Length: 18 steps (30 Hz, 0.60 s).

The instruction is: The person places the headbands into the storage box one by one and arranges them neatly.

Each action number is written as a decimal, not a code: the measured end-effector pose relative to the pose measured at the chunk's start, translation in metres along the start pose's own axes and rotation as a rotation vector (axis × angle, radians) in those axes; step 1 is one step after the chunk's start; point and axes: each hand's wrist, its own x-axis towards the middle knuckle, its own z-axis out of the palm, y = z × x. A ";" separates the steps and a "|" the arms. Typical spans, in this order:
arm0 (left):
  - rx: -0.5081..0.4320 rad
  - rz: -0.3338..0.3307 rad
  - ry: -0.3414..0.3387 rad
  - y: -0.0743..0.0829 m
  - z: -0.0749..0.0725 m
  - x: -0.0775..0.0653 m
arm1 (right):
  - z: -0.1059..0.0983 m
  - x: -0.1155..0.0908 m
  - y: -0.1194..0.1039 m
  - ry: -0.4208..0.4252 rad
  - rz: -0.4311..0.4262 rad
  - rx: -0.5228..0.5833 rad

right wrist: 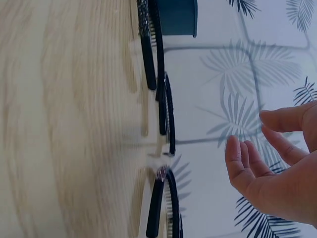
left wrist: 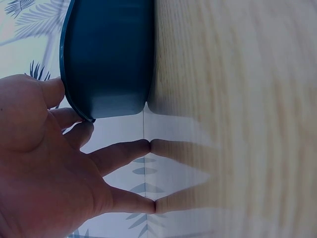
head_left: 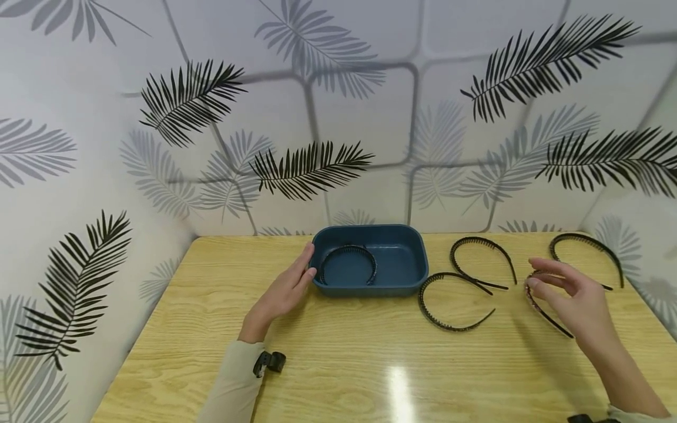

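My left hand (head_left: 282,291) touches the left end of a blue rectangular tray (head_left: 391,289) with its fingers extended. In the left wrist view, fingertips meet the tray's rim and two other fingers reach down to the tabletop. Inside the tray stands a black toothed headband (head_left: 350,247). My right hand (head_left: 579,299) hovers over a black headband (head_left: 550,319) on the right; the right wrist view shows thumb and fingers bent loosely apart, holding nothing. Between tray and right hand lie two overlapping headbands, a front one (head_left: 460,329) and a back one (head_left: 478,239).
Another headband (head_left: 587,236) lies at the far right of the wooden table (head_left: 338,364), partly behind my right hand. A wall (head_left: 359,117) with leaf patterns rises directly behind the table and tray.
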 end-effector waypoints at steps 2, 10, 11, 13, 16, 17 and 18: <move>0.000 -0.004 -0.002 0.000 0.000 0.000 | -0.008 -0.001 0.004 0.009 0.012 0.002; -0.015 -0.002 -0.005 0.000 -0.001 0.000 | -0.028 -0.005 0.019 0.067 0.069 -0.104; -0.016 -0.001 -0.006 0.000 -0.001 0.000 | -0.030 -0.005 0.021 0.074 0.067 -0.119; -0.014 -0.001 -0.008 0.000 -0.001 0.000 | -0.034 -0.007 0.025 0.083 0.067 -0.149; -0.007 0.000 -0.013 -0.001 -0.001 0.000 | -0.039 -0.009 0.031 0.100 0.059 -0.205; -0.002 0.001 -0.013 -0.001 -0.001 0.000 | -0.041 -0.009 0.033 0.099 0.061 -0.223; 0.001 0.001 -0.012 -0.001 -0.001 0.000 | -0.042 -0.009 0.035 0.104 0.059 -0.237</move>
